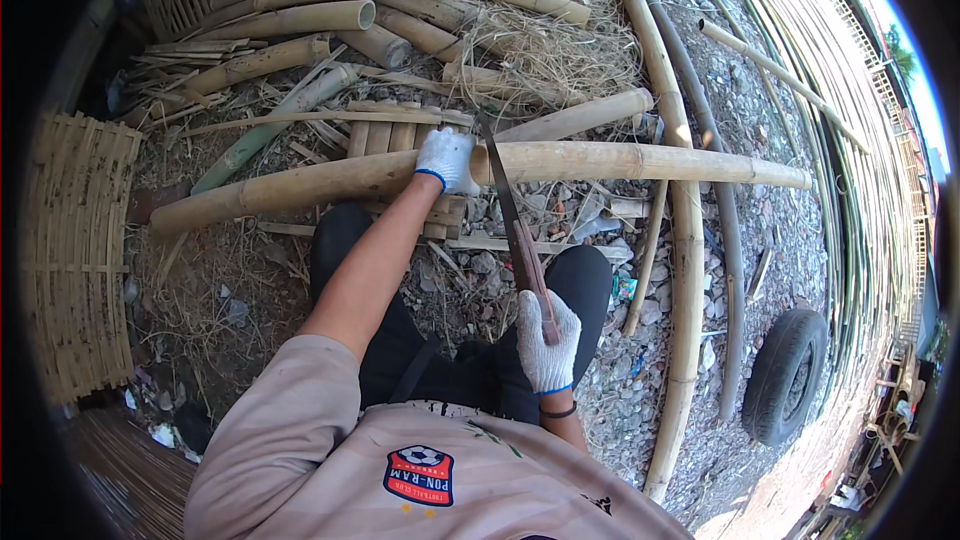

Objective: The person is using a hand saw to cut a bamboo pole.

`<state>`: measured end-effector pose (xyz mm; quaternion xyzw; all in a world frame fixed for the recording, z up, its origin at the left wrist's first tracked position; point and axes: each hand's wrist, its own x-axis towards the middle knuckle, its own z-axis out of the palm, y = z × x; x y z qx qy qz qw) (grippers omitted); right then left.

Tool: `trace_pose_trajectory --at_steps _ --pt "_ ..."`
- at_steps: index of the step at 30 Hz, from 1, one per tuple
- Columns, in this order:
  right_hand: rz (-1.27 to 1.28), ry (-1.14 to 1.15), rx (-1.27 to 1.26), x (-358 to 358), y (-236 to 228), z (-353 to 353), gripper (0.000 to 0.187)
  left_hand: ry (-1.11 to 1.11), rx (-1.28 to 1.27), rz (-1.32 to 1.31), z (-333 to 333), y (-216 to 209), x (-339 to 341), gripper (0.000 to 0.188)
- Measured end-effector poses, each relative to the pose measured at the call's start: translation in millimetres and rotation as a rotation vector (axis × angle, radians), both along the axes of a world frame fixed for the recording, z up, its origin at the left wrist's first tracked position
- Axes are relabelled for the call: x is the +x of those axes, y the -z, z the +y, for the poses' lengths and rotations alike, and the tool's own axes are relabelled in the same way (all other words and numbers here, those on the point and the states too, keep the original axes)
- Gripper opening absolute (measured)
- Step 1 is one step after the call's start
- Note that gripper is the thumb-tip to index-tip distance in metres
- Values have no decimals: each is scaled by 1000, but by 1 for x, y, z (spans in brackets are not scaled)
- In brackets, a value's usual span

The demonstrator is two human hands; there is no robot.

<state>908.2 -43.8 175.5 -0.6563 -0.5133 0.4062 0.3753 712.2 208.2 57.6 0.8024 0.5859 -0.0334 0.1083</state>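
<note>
A long tan bamboo pole (350, 180) lies crosswise in front of me, over a low support of short bamboo pieces (378, 136). My left hand (447, 160), in a white glove with a blue cuff, is closed over the pole near its middle. In a matching glove, my right hand (548, 345) grips the wooden handle of a hand saw (507, 202). Its dark, narrow blade crosses the top of the pole just right of my left hand, tip pointing away from me. The saw's teeth are too small to make out.
Cut bamboo lengths (300, 20) pile up at the far left beside dry straw (560, 35). On my right, another long bamboo pole (683, 320) and a grey pole (735, 310) run lengthwise near a tyre (786, 376). A slatted bamboo panel (78, 260) stands left.
</note>
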Motion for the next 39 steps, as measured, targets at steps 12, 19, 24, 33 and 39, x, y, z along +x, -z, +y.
trace_pose_trajectory --at_steps 12,19,24,33,39 --pt "46 77 -1 -41 21 31 28 -11 52 14 1 8 4 63" --pt "7 48 42 -35 29 43 29 -45 -102 -12 15 17 6 69" --pt "44 54 -74 -34 8 -5 28 -49 -139 -1 8 2 -14 68" --pt "-64 -7 24 -45 62 94 40 -50 -19 -74 5 25 -3 44" --pt "207 160 -34 -44 32 15 25 -40 -3 -61 -5 5 -4 46"
